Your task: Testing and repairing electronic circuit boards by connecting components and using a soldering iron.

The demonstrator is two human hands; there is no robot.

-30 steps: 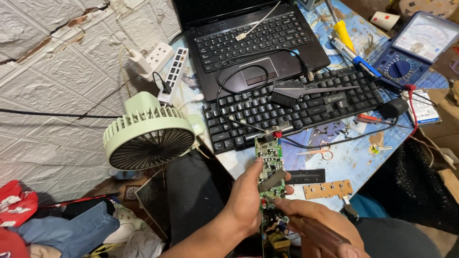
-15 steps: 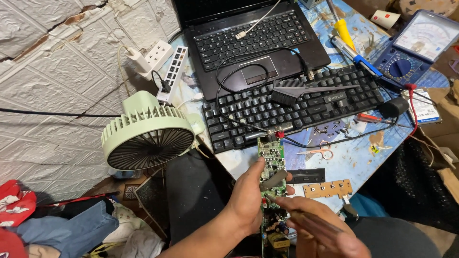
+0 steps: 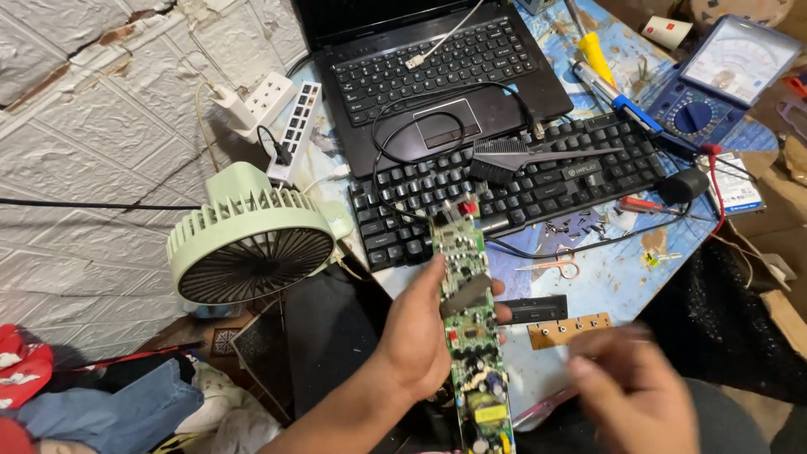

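Observation:
My left hand (image 3: 420, 336) grips a long narrow green circuit board (image 3: 467, 319), held upright over the front edge of the blue worktable (image 3: 622, 269), thumb and fingers wrapped around its middle. The board carries small parts, a red piece at its top and a yellow component near its bottom. My right hand (image 3: 635, 395) is blurred at the lower right, just right of the board; whether it holds anything is unclear. A small brown strip board (image 3: 568, 329) and a black strip (image 3: 535, 309) lie on the table between the hands.
A black keyboard (image 3: 521, 189) with a brush on it lies behind the board, a black laptop (image 3: 437, 76) beyond it. A pale green fan (image 3: 252, 244) stands left. A blue multimeter (image 3: 723, 80), cables, small scissors (image 3: 551, 267) and power strips (image 3: 277, 109) crowd the table.
My right hand has come away from the bottom of the board and moved rightward, now blurred. The left hand keeps holding the board, lifted slightly.

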